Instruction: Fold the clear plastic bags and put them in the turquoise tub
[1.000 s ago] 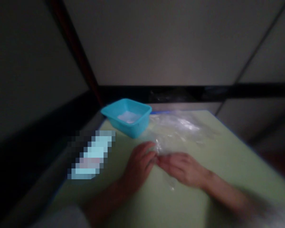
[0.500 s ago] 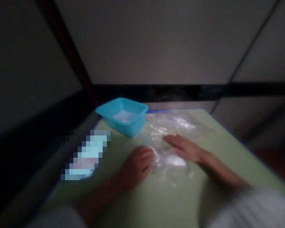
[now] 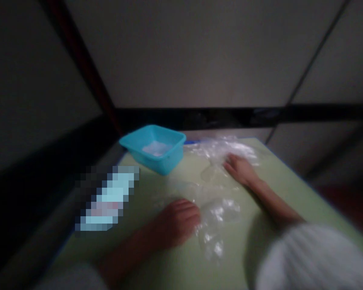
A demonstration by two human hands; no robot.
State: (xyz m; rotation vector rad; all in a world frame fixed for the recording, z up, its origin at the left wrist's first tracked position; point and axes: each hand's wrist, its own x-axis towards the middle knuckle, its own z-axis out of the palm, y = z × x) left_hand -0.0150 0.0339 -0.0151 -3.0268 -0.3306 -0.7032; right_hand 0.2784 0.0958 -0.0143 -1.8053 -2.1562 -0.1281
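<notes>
Clear plastic bags [image 3: 219,211] lie crinkled and shiny in the middle of the green tabletop [image 3: 230,257]. My left hand [image 3: 183,221] rests at the left side of the near plastic, its fingers curled and closed on it. Farther off, my right hand [image 3: 240,169] has its fingers drawn together on the bunched far plastic [image 3: 218,148] close to the table's back edge. Whether the near and far plastic are one piece or separate pieces, I cannot tell. Blur hides the exact fingertip contact of both hands.
A turquoise plastic basin [image 3: 169,161] with something whitish inside stands at the back left. Left of my left hand lies a pixelated light-blue object [image 3: 109,201]. Pale wall panels [image 3: 199,60] with a dark gap below rise behind the table.
My right hand has moved away from me, its fingers drawing in, and the far plastic has bunched near the back edge. My left hand has shifted slightly nearer, with the near plastic.
</notes>
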